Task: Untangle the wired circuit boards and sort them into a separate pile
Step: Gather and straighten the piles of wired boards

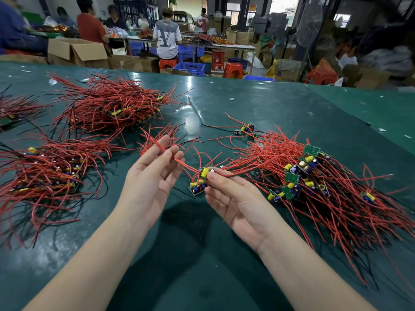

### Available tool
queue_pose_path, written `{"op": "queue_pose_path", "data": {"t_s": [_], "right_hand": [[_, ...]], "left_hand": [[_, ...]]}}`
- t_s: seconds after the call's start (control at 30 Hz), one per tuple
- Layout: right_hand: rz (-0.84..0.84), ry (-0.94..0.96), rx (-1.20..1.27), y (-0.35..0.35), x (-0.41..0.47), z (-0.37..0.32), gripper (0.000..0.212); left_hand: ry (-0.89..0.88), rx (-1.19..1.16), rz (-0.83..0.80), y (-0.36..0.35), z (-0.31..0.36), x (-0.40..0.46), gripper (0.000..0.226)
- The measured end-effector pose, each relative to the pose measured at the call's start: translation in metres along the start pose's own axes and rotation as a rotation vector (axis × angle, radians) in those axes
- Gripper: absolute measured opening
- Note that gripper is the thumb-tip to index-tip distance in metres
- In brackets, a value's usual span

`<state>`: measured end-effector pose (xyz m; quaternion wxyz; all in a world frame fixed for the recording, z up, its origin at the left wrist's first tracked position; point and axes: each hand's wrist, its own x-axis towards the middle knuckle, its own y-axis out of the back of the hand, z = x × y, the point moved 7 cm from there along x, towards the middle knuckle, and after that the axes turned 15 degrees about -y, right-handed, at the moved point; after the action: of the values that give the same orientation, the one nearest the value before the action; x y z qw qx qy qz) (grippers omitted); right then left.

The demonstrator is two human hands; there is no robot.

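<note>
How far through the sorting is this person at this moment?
Partway. Done: bundles of boards and lie at left. In hand: right hand pinches a board, left hand holds its red wires. Left: the tangled heap on the right.

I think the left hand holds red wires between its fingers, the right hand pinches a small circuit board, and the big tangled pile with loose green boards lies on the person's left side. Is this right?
Not fully. In the head view the left hand does hold red wires and the right hand pinches a small circuit board, but the tangled pile with loose green boards lies on the person's right side, not the left.
</note>
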<state>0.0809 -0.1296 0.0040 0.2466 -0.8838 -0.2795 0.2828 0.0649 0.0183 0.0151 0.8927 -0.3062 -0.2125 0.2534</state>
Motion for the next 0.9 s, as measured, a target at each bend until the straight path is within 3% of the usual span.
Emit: {"op": "queue_pose_path", "data": {"t_s": [0.2, 0.47, 0.9], "right_hand": [[0.008, -0.001, -0.013, 0.002, 0.001, 0.001, 0.019], [0.036, 0.04, 0.017, 0.011, 0.001, -0.007, 0.022], [0.053, 0.065, -0.03, 0.013, 0.0, -0.009, 0.027]], "left_hand": [[-0.05, 0.035, 0.061, 0.008, 0.005, 0.005, 0.018], [-0.233, 0.212, 0.012, 0.011, 0.021, 0.008, 0.016], [-0.325, 0.367, 0.047, 0.022, 0.026, 0.012, 0.018]]}}
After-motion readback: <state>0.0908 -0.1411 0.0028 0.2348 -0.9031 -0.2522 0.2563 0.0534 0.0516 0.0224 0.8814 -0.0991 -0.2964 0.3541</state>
